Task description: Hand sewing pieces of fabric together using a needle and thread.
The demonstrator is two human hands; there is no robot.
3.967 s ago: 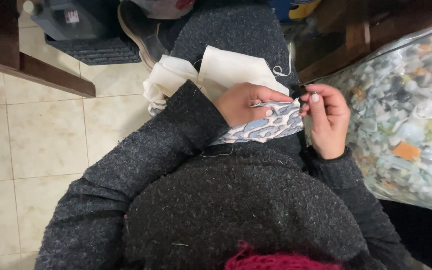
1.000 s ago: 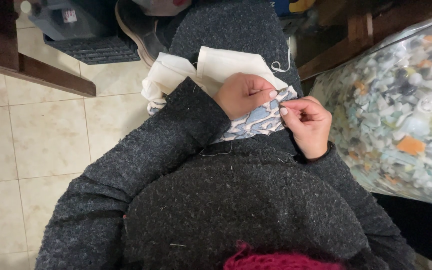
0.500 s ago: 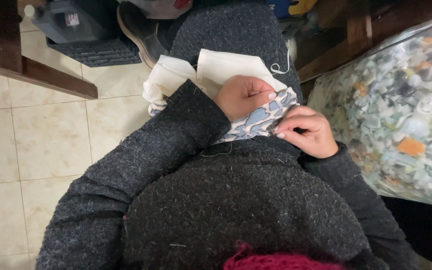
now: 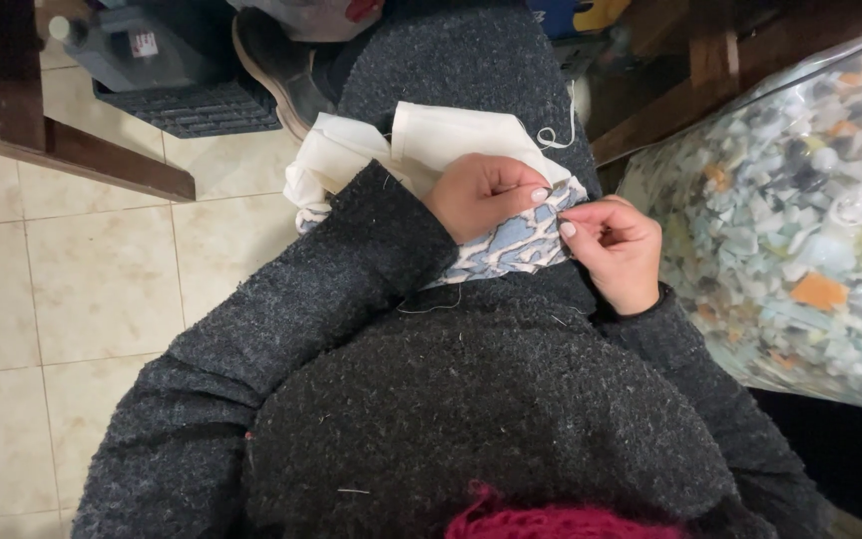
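— Blue-and-white patterned cloth, that's what both hands are on, just right of the frame's centre, lying on the lap over the dark knitted garment; is that right?

— Yes; the left hand presses down on its upper edge, fingers bent and held together on the fabric; the right hand sits just beside it to the right, thumb and forefinger pinched together at the cloth's edge; whether something thin sits between those fingertips I cannot tell.

— And the pale stuff above?

— Cream fabric, folded and bunched, reaching toward the upper middle of the frame and touching the patterned piece; a loose white thread curls off its right end.

— Containers?

— One large clear plastic bag fills the right edge of the frame; inside it are small scraps, mostly white, grey and pale green, with a few orange and yellow bits; it stands close by the right forearm.

— Anything upper left?

— A dark blue plastic jug beside a black ribbed mat; a dark shoe just right of them; a brown wooden beam crossing the beige tiled floor.
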